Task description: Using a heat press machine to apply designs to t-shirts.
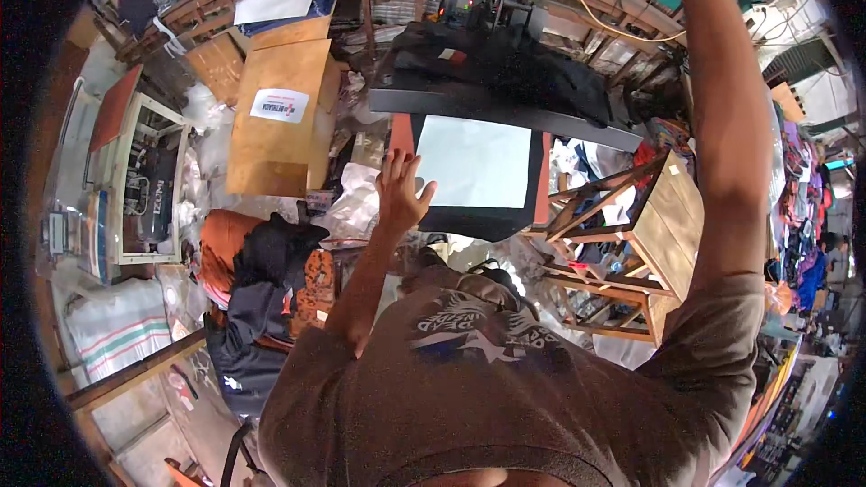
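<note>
The pale sheet (475, 162) on the dark garment (483, 215) lies just right of the open, empty left hand (398, 188), its near edge running crosswise; the right hand's up out of frame, so can't tell its state.

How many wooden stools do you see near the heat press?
1. The wooden stool stands right of the white sheet that the left hand rests beside, below the heat press. Clutter may hide others.
</note>
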The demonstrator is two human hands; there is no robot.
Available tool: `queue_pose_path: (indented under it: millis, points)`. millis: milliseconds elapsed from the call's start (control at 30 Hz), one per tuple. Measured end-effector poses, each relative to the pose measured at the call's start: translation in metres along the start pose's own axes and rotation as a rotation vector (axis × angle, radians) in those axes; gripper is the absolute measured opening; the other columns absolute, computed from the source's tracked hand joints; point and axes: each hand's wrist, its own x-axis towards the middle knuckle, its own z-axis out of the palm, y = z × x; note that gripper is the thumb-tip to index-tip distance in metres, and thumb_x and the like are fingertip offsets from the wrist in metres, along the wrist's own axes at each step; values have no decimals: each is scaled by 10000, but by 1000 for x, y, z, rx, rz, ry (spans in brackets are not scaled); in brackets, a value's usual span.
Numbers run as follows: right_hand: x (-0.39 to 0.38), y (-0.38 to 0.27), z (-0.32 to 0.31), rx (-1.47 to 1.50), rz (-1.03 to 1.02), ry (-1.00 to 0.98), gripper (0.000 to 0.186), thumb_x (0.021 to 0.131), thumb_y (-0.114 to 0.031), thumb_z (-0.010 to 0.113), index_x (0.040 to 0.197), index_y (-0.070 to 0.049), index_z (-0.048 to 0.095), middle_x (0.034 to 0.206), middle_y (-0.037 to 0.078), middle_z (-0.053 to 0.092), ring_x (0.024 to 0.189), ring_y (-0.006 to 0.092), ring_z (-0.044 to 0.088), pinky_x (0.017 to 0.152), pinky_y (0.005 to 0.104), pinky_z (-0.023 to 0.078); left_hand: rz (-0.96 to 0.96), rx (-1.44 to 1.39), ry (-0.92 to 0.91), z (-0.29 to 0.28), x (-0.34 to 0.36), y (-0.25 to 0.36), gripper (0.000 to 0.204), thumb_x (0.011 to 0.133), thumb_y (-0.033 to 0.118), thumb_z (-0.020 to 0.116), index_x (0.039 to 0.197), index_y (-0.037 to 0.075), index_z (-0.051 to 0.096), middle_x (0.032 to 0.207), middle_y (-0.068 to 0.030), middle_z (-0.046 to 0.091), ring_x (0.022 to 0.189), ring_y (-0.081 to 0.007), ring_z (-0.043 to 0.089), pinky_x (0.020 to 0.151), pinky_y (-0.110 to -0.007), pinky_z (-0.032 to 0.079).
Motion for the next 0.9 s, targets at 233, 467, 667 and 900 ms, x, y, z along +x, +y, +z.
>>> queue_pose_path:
  millis: [233,467,667,900]
  points:
    - [-28,-61,-10,-347,77,-50,707,956,-693,556,1083,-36,783,952,223,776,859,438,743,830,486,594,-229,-28,170,-21,-53,-26,567,909,283,794,1381,39,598,1464,-248,554,1427,-483,446,1121,-629,379]
    - [-142,-104,-70,-44,14,-467,599,947,-598,699,1132,-30,731,853,173,724,826,350,747,761,432,580,-375,-168,309,-8,-83,-67,394,947,250,764,1215,-24,672,1207,-230,700,1157,-401,645,1034,-468,501]
    - [-270,-148,-37,367,62,-1101,785,881,-785,626,1142,-51,711,870,233,739,867,394,751,750,514,585,-472,-270,308,5,-78,-86,352,959,252,755,1208,12,690,1209,-233,704,1158,-398,653,1016,-473,504]
    - [-398,-185,35,223,199,-1118,719,809,-764,690,969,-65,743,792,179,733,733,370,733,718,486,573,-440,-173,242,16,-86,-104,337,962,253,758,1190,10,703,1123,-216,734,1085,-395,690,967,-467,528]
